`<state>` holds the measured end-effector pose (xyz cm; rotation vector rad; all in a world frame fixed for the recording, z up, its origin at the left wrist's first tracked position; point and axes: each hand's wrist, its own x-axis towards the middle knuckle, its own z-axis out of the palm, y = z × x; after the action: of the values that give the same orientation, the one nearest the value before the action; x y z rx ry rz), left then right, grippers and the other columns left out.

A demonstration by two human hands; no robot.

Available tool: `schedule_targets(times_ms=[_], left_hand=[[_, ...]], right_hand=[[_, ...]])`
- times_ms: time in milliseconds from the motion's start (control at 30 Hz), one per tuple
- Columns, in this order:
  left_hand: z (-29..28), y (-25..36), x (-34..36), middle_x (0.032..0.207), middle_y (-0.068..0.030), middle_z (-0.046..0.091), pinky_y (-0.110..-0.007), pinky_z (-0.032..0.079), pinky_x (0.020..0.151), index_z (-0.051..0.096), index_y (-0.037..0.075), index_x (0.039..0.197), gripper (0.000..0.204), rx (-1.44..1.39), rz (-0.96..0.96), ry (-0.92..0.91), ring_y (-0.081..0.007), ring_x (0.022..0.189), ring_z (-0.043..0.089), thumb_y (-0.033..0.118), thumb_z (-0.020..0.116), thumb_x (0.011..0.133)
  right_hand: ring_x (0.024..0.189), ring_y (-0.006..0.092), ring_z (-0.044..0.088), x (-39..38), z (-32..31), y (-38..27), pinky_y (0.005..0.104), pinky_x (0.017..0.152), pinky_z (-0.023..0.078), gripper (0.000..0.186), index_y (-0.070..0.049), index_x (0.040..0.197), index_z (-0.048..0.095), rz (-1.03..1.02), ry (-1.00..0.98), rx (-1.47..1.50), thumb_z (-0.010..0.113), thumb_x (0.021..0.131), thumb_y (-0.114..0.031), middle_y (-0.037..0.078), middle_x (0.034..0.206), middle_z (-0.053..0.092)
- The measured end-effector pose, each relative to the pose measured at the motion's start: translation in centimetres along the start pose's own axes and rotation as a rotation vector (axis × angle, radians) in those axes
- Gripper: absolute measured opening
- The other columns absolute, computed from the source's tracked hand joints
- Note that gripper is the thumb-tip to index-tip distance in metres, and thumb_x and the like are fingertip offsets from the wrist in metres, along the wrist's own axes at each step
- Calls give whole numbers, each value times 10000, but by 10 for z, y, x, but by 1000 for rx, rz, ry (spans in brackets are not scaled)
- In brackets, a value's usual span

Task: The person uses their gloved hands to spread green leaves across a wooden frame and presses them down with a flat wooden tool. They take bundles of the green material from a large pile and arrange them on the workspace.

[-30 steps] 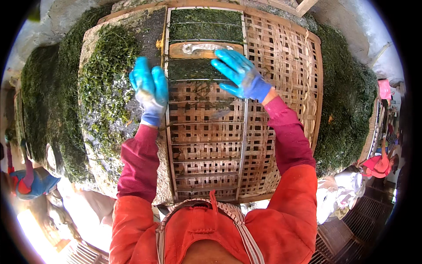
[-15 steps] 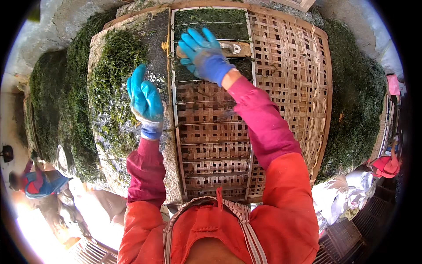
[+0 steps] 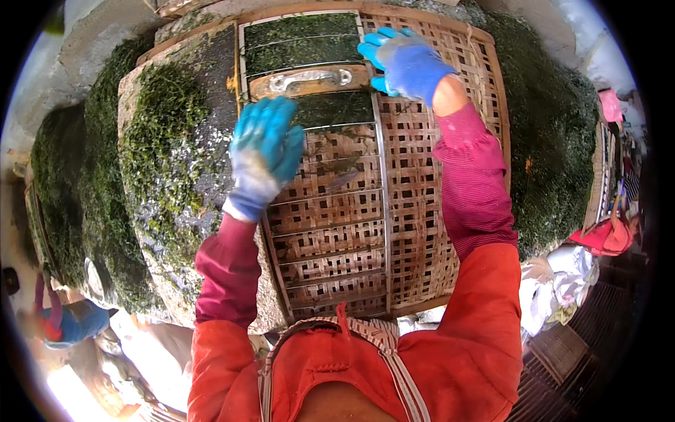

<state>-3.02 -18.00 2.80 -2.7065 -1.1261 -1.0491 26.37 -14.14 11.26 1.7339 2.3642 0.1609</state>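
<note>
My left hand (image 3: 266,151), in a blue-and-white work glove, lies over the left rail of a ladder-like metal frame (image 3: 383,190), its fingers stretched out and slightly blurred. My right hand (image 3: 408,63), gloved alike, is beside the frame's right rail, fingers spread and holding nothing; whether it touches anything I cannot tell. The frame rests on a woven bamboo tray (image 3: 450,155). Thin layers of chopped green seaweed (image 3: 302,29) fill its far sections, while bamboo weave shows through the nearer ones. Across the frame lies a wooden block with a metal handle (image 3: 309,81), touched by neither hand.
To the left, a stone slab (image 3: 225,77) bears a heap of loose green seaweed (image 3: 165,105). Larger seaweed piles (image 3: 545,141) flank both sides. Other people work at the far left (image 3: 70,320) and far right (image 3: 610,235). White plastic sacks (image 3: 562,281) lie at right.
My right hand has moved right, off the wooden block to the frame's right rail. My left hand has moved from above the slab to the frame's left rail. The view has shifted slightly.
</note>
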Motion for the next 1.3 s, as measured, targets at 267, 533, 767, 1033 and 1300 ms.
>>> schedule_targets(times_ms=[267, 533, 767, 1033, 1300], left_hand=[[72, 36, 17, 1577, -113, 480, -439, 175, 1281, 517, 84, 1486, 590, -51, -5, -578, -279, 1510, 365, 475, 390, 1062], [28, 6, -30, 1526, -165, 487, -483, 209, 1256, 503, 68, 1479, 594, 287, -173, -278, -370, 1448, 406, 408, 585, 998], [19, -15, -7, 1420, -202, 604, -521, 310, 1205, 585, -2, 1382, 504, 39, -100, 61, -405, 1373, 511, 241, 686, 953], [66, -32, 83, 1477, -104, 566, -589, 173, 1247, 702, 130, 1066, 237, 378, -72, -316, -418, 1494, 342, 311, 708, 913], [45, -33, 34, 1558, -136, 461, -482, 275, 1234, 610, 53, 1271, 362, 289, -12, -154, -363, 1467, 385, 120, 636, 916]], right_hand=[[1334, 311, 579, -61, 88, -45, 507, 1183, 390, 409, -98, 1238, 726, -297, 221, 34, 725, 828, -107, 137, 1402, 637], [1198, 404, 626, -34, 150, -53, 460, 1038, 509, 635, 77, 1359, 544, 620, 945, 632, 632, 1012, -448, 283, 1318, 617], [1391, 359, 493, -43, 112, -134, 565, 1196, 319, 439, 26, 1137, 704, -56, 740, 665, 646, 969, -376, 170, 1435, 577], [1209, 334, 604, -51, 123, -76, 568, 1109, 402, 316, -59, 986, 762, 23, 646, 137, 644, 969, -352, 143, 1117, 720], [981, 262, 707, -24, 118, -50, 361, 888, 556, 128, -49, 1045, 742, 282, 1039, 1207, 681, 934, -69, 146, 1073, 740]])
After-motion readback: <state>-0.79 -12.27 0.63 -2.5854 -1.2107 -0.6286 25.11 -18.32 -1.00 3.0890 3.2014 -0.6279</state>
